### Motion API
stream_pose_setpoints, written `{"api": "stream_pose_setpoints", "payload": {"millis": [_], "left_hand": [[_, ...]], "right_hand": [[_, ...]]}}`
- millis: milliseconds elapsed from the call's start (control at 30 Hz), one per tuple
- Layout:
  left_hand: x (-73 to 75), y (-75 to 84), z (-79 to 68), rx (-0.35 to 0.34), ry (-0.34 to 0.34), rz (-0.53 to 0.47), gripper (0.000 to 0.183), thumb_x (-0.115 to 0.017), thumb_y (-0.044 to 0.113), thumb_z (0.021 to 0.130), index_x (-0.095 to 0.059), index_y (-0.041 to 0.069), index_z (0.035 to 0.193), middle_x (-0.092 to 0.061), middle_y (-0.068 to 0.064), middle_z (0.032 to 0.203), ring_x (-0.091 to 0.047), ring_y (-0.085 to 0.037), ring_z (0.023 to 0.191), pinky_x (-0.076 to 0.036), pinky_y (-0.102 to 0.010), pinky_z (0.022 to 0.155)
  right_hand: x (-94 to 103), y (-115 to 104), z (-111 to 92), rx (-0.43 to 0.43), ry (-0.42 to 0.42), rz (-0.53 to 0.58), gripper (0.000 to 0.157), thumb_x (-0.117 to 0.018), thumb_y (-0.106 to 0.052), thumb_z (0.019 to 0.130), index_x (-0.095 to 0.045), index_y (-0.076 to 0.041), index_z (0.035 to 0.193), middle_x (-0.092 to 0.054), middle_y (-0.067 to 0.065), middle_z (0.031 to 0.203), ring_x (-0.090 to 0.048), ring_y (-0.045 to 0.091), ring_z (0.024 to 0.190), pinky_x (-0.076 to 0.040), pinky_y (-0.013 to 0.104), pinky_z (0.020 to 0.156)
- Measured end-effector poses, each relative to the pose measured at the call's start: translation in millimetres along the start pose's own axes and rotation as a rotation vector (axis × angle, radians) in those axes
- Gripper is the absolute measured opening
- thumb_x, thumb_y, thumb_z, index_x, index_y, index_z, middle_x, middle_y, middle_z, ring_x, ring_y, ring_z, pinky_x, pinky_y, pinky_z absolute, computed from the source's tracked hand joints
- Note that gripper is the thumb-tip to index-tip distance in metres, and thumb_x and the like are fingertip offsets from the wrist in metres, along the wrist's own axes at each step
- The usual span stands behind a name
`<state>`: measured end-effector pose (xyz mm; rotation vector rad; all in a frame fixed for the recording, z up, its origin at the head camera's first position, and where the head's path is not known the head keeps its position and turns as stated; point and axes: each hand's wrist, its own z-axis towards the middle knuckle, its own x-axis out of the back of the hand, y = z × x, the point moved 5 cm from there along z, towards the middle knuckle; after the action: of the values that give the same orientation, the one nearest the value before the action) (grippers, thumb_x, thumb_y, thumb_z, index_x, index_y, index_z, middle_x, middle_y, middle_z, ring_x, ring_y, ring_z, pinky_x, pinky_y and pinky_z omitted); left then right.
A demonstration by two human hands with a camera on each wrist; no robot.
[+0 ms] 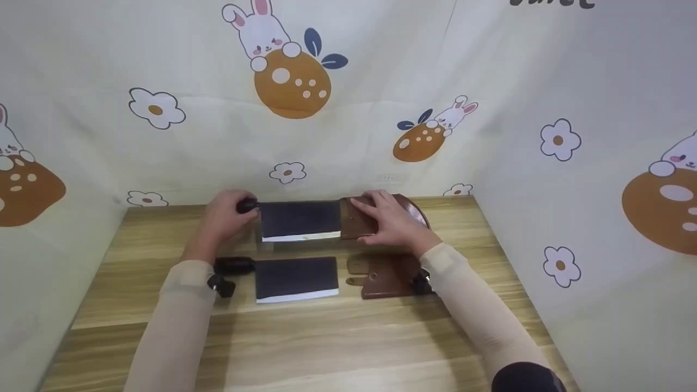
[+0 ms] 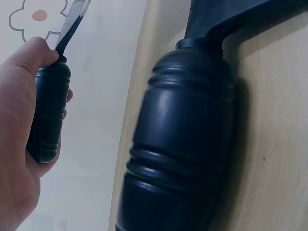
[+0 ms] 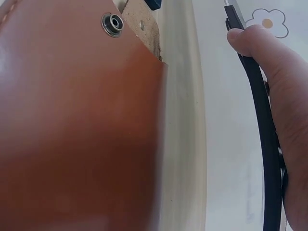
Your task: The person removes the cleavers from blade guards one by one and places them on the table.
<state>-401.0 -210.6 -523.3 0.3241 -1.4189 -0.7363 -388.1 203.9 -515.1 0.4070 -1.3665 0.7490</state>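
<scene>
My left hand [image 1: 226, 215] grips the black ridged handle [image 2: 50, 108] of a cleaver with a dark blade [image 1: 299, 218] and a bright lower edge. My right hand [image 1: 395, 220] holds a brown leather sheath [image 1: 353, 220], thumb on one side and fingers on the other. The sheath's left end meets the blade's far end; whether the tip is inside cannot be told. Below lies a second cleaver [image 1: 297, 277], its black handle [image 2: 180, 120] large in the left wrist view. Right of it rests another brown sheath [image 3: 86, 130] with a metal snap [image 3: 112, 24].
The wood-grain table [image 1: 305, 348] carries everything. A pale cloth [image 1: 354, 125] printed with rabbits and flowers hangs behind and at both sides, close to the table's back edge. Both forearms reach over the table, wrist cameras near the lower cleaver and sheath.
</scene>
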Motion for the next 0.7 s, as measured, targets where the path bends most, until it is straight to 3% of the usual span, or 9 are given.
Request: {"api": "stream_pose_setpoints", "payload": {"millis": [700], "left_hand": [[5.1,-6.1,-4.0,0.001,-0.009,0.019,0.04,-0.076,0.024,0.101,-0.072,0.001,0.133,-0.068,-0.028,0.135,-0.058,-0.049,0.131,-0.041,-0.068,0.117]], "right_hand": [[9.9,20.1,-18.8,-0.057,0.0,0.057,0.101,-0.091,-0.051,0.084,-0.046,-0.024,0.17,-0.042,0.011,0.166,-0.036,0.028,0.152,-0.039,0.051,0.124]]}}
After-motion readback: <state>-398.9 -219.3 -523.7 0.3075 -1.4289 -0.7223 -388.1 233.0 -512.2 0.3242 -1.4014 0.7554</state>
